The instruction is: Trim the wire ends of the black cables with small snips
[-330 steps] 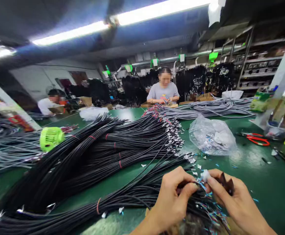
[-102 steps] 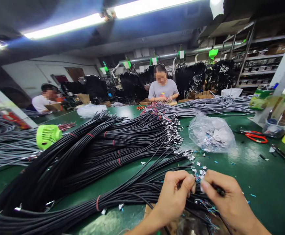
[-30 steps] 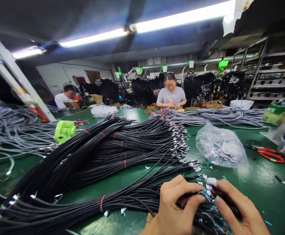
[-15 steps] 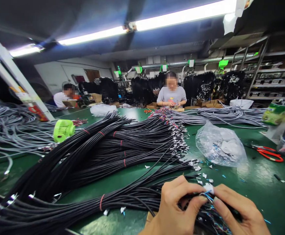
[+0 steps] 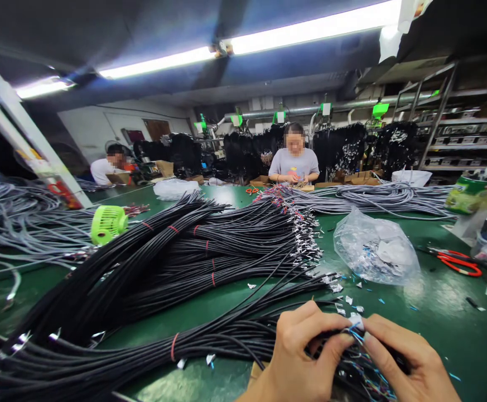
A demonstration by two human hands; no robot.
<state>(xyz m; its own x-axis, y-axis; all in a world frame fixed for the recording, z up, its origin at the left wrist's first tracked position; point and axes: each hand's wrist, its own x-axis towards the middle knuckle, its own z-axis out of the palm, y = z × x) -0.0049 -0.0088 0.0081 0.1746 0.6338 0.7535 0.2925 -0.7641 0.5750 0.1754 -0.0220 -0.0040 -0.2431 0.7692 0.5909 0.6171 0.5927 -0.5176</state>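
My left hand (image 5: 310,349) pinches a black cable near its stripped end, thumb against forefinger. Close beside it, my right hand (image 5: 406,354) grips the white wrapping (image 5: 356,320) and thin blue wires (image 5: 355,331) at that same end. The fingers hide most of the cable. Below the hands lie more black cables with fine coloured wires (image 5: 366,371). To the left runs a bundle of black cables (image 5: 134,360), tied with a red band (image 5: 174,346). Behind it, a larger heap of black cables (image 5: 226,234) has white stripped ends pointing right.
A clear plastic bag of scraps (image 5: 375,248) sits beyond my hands. Red-handled scissors (image 5: 458,263) lie at the right. A green fan (image 5: 109,224) and grey cables (image 5: 21,218) are at the left. A co-worker (image 5: 294,159) sits across the green table (image 5: 431,329); another person is at the far left.
Both hands keep nearly the same hold on the cable end. The right fingers have shifted very slightly left, towards the left hand.
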